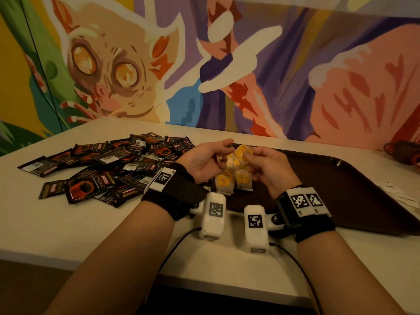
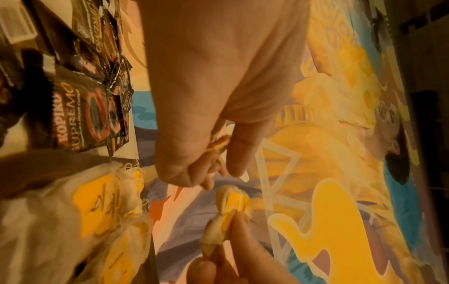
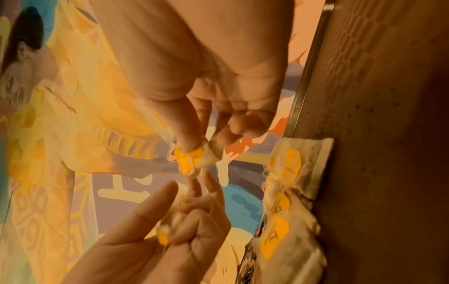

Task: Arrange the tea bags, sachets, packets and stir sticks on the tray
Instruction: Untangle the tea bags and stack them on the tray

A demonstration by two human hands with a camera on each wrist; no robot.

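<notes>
Both hands hover over the left end of the dark brown tray point(image 1: 341, 189). My left hand point(image 1: 221, 153) pinches a small tea bag point(image 3: 162, 236) between thumb and fingers. My right hand point(image 1: 250, 155) pinches another tea bag point(image 3: 192, 159) by its yellow tag, close to the left hand. Below them, several white tea bags with yellow tags point(image 1: 234, 183) lie side by side on the tray's left part. A loose heap of black and red coffee sachets point(image 1: 109, 164) covers the table left of the tray. No stir sticks show in any view.
The white table point(image 1: 68, 223) ends at its near edge just below my wrists. Some white paper pieces point(image 1: 400, 196) lie right of the tray. A dark reddish cup point(image 1: 402, 153) stands at the far right. A painted wall point(image 1: 204, 64) runs behind the table.
</notes>
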